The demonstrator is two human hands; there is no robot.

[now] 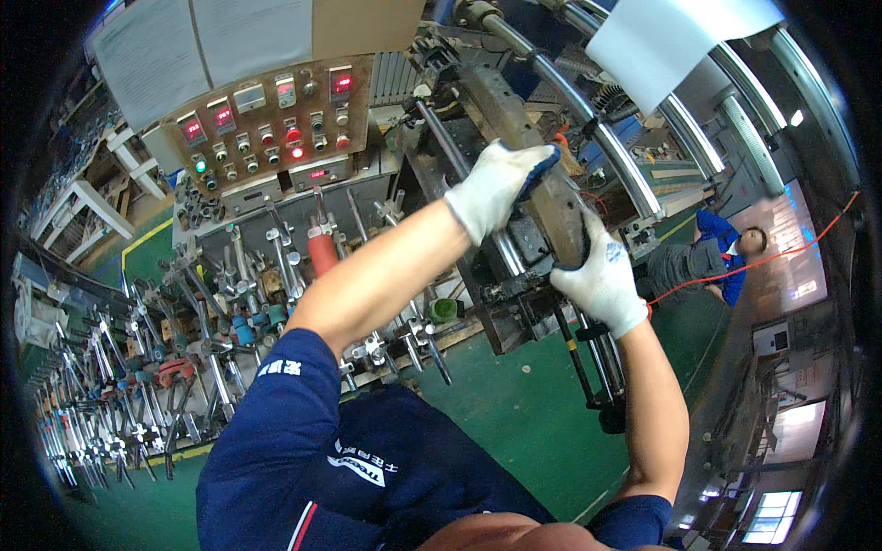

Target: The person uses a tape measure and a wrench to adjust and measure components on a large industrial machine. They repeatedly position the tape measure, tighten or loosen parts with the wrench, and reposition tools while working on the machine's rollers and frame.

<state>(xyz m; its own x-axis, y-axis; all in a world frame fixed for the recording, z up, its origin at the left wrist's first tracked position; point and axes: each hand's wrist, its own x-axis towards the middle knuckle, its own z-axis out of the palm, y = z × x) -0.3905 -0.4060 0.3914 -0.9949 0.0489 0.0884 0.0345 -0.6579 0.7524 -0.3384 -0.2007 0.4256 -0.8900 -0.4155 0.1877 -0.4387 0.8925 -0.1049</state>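
Note:
A long, worn, brown-grey metal block (554, 209) lies at a slant across a machine with steel rods. My left hand (496, 191), in a white work glove with blue-coated fingers, grips the block from its left side, fingers bent over its top. Around the block's near right end curls my right hand (602, 280), gloved the same way, with the thumb below and the fingers along the side. Parts of both hands' fingertips are hidden by the block. Beneath it are dark machine plates (528, 237) and a polished rod (443, 138).
Left of the machine stands a control panel (276, 129) with lit displays and knobs. Many metal clamp-like parts (156, 367) crowd a low bench, with a red cylinder (322, 253) among them. Thick steel columns (611, 170) rise on the right. Another person (707, 262) is beyond.

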